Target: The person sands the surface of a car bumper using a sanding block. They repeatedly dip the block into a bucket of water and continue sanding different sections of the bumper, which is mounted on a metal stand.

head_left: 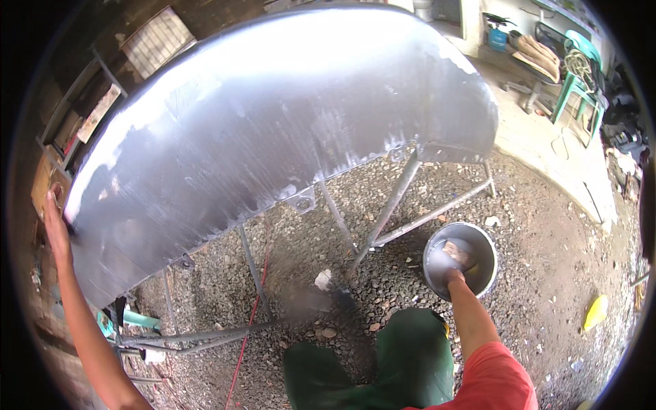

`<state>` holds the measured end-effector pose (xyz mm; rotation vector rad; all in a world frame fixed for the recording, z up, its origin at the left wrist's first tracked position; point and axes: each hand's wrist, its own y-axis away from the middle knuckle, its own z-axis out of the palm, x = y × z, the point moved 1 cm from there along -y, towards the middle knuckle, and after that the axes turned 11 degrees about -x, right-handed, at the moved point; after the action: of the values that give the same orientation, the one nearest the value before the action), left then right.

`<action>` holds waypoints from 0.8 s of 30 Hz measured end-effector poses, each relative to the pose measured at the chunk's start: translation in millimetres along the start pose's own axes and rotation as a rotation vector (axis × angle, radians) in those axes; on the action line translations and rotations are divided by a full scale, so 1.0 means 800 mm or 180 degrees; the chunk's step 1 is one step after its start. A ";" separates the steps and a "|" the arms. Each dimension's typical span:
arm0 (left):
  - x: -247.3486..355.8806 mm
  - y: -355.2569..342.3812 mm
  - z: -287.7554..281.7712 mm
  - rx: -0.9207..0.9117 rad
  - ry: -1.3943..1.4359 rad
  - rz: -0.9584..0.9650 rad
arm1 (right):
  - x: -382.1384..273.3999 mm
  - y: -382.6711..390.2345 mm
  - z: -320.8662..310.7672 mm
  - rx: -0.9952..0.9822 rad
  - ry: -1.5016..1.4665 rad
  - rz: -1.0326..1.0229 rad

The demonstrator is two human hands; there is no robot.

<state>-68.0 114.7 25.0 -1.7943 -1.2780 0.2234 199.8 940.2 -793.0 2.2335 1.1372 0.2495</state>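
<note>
A large curved grey panel (273,130), glossy and streaked as if wet, rests on a metal stand (400,195). My left hand (56,222) is at the panel's left end, fingers stretched out along its edge. My right arm reaches down into a grey bucket (486,283) of cloudy water (441,263). My right hand (454,275) is partly in that water, so its fingers are hidden. Just beyond it shows a pale brownish shape (459,253); I cannot tell whether it is part of the hand or something held.
Loose gravel (328,287) covers the ground, crossed by a red line (246,342). A yellow object (596,313) lies at the right. Beyond the panel, a green plastic chair (581,85) with coiled rope stands on a concrete slab (540,150). Shelving (75,123) is at the far left.
</note>
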 end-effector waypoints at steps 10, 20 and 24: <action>0.045 0.035 0.003 -0.0315 -0.1299 -0.0502 | -0.020 0.203 -0.162 0.1480 -0.4725 -0.0972; 0.074 0.048 0.027 -0.0129 -0.1219 -0.0587 | -0.480 0.443 -0.546 0.5302 -0.2341 -0.2206; 0.068 0.048 0.022 -0.0075 -0.1314 -0.0513 | -0.621 0.552 -0.474 0.4050 -0.1136 -0.3597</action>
<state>-28.3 167.2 4.3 -1.7072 -1.7113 0.5093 29.8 520.6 -176.0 1.8149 2.4595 -1.6273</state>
